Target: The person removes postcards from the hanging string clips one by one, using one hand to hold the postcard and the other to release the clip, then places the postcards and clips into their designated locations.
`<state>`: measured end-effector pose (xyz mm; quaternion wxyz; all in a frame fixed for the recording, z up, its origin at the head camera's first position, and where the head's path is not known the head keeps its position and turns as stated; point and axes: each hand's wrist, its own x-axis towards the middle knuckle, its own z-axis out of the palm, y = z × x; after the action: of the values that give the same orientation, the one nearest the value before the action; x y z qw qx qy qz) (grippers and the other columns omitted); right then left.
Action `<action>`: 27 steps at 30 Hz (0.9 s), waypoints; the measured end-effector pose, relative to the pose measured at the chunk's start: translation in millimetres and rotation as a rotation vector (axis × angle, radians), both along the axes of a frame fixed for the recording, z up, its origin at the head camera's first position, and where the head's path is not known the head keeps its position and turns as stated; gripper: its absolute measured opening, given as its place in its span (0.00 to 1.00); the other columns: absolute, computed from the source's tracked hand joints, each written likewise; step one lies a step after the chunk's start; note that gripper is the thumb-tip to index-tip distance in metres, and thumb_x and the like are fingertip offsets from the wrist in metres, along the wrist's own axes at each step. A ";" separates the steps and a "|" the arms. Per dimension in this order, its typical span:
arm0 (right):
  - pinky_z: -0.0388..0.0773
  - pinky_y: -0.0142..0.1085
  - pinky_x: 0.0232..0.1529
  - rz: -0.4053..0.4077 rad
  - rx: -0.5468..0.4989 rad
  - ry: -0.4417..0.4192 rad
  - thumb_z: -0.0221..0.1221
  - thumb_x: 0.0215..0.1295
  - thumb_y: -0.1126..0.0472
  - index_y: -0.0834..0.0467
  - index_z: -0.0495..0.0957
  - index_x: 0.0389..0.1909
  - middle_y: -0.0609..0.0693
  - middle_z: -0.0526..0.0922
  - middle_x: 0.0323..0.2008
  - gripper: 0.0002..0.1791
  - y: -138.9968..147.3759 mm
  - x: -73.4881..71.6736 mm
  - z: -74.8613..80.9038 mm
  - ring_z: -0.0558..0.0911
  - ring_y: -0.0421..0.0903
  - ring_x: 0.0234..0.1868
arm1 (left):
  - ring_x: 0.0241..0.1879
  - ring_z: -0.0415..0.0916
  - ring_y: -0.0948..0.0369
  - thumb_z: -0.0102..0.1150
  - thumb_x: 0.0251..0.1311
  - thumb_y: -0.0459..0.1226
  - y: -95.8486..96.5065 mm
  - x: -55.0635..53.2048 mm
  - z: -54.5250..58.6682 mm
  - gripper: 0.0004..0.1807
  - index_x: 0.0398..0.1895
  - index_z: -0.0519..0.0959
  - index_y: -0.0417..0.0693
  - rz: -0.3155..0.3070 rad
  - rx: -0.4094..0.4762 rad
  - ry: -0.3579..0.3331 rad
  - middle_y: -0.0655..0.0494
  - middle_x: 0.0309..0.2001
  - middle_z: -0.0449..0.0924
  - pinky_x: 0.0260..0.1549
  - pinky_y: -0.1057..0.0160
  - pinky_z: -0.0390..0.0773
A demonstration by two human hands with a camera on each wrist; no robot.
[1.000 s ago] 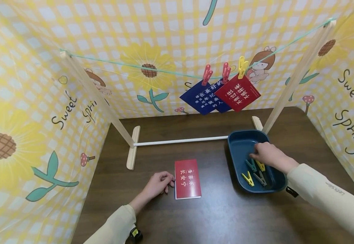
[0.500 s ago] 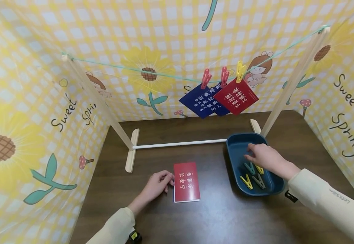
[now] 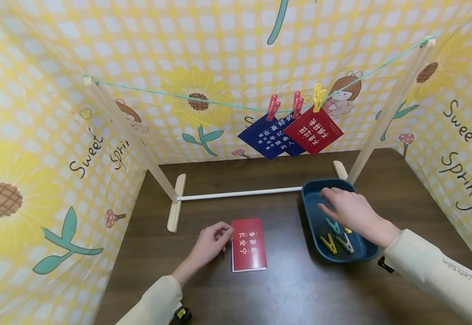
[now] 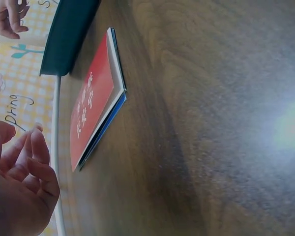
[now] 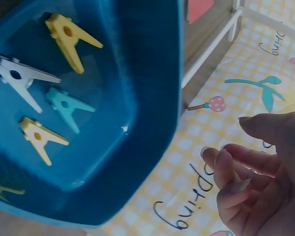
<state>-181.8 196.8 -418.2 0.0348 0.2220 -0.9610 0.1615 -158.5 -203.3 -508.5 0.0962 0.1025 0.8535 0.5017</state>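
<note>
My right hand (image 3: 351, 212) hovers over the blue plastic tray (image 3: 312, 225), holding nothing, thumb and fingers apart. Several clothespins lie in the tray: a teal one (image 5: 66, 104), a grey one (image 5: 22, 78) and yellow ones, such as this yellow clothespin (image 5: 69, 37). Beside the left edge of a small stack of cards (image 3: 249, 243) is my left hand (image 3: 209, 246), loosely curled and empty; the left wrist view shows a gap between it and the cards. The top card is red with white characters, and blue shows beneath it.
A green string (image 3: 155, 91) spans two wooden posts behind the tray. Blue cards (image 3: 266, 135) and a red card (image 3: 313, 131) hang from it by red and yellow clothespins. A white rod (image 3: 240, 194) joins the post feet on the brown table (image 3: 284, 289).
My right hand has risen from the tray and shifted left, with nothing in its fingers. The left hand has drawn up slightly beside the cards. The head view has tilted a little upward.
</note>
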 end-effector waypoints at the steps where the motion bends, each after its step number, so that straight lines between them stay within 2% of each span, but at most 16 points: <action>1: 0.76 0.30 0.20 0.007 0.001 0.016 0.71 0.65 0.59 0.61 0.82 0.48 0.55 0.86 0.37 0.15 -1.4 0.5 1.6 0.82 0.43 0.27 | 0.23 0.80 0.42 0.61 0.75 0.37 0.5 -0.6 0.5 0.10 0.45 0.84 0.37 0.005 -0.003 0.001 0.39 0.32 0.84 0.21 0.68 0.74; 5: 0.74 0.28 0.20 0.035 0.002 0.068 0.72 0.64 0.58 0.60 0.83 0.48 0.55 0.87 0.38 0.16 -6.8 1.7 7.1 0.83 0.44 0.28 | 0.24 0.80 0.39 0.61 0.74 0.37 2.8 -3.1 2.5 0.11 0.48 0.84 0.37 0.004 -0.005 0.002 0.39 0.32 0.84 0.20 0.68 0.73; 11: 0.73 0.28 0.20 0.084 0.023 0.138 0.73 0.63 0.57 0.60 0.84 0.49 0.55 0.88 0.39 0.17 -13.4 1.5 11.2 0.84 0.45 0.28 | 0.26 0.82 0.40 0.62 0.73 0.36 9.1 -7.5 7.2 0.13 0.53 0.83 0.35 -0.055 -0.002 0.016 0.40 0.33 0.85 0.20 0.68 0.74; 15: 0.71 0.27 0.19 0.118 0.032 0.177 0.73 0.62 0.57 0.60 0.84 0.49 0.54 0.87 0.38 0.17 -16.8 1.0 14.1 0.81 0.43 0.25 | 0.27 0.83 0.41 0.62 0.73 0.35 13.4 -12.5 10.2 0.13 0.53 0.83 0.35 -0.049 0.023 0.035 0.38 0.35 0.86 0.19 0.67 0.74; 19: 0.74 0.29 0.19 0.144 0.029 0.239 0.74 0.61 0.57 0.60 0.84 0.48 0.54 0.87 0.38 0.18 -20.0 0.4 19.6 0.82 0.44 0.24 | 0.27 0.84 0.43 0.62 0.73 0.35 17.3 -18.3 16.4 0.12 0.53 0.84 0.37 -0.039 0.047 0.073 0.37 0.38 0.86 0.20 0.68 0.74; 22: 0.75 0.31 0.19 0.159 0.029 0.283 0.75 0.60 0.58 0.60 0.84 0.48 0.54 0.87 0.38 0.18 -23.0 -0.1 23.9 0.84 0.45 0.24 | 0.28 0.84 0.41 0.62 0.73 0.34 20.1 -21.0 21.3 0.10 0.52 0.84 0.40 -0.034 0.057 0.089 0.36 0.39 0.85 0.22 0.69 0.74; 27: 0.72 0.29 0.18 0.208 -0.019 0.374 0.76 0.58 0.59 0.60 0.84 0.46 0.53 0.87 0.37 0.18 -27.1 -2.8 30.3 0.85 0.45 0.25 | 0.28 0.85 0.41 0.63 0.72 0.35 24.5 -24.8 23.3 0.10 0.52 0.84 0.40 -0.022 0.067 0.112 0.39 0.39 0.86 0.24 0.69 0.76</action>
<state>-184.6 169.6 -387.9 0.1978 0.3458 -0.9081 0.1292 -183.4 -178.8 -485.2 0.0505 0.1429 0.8390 0.5226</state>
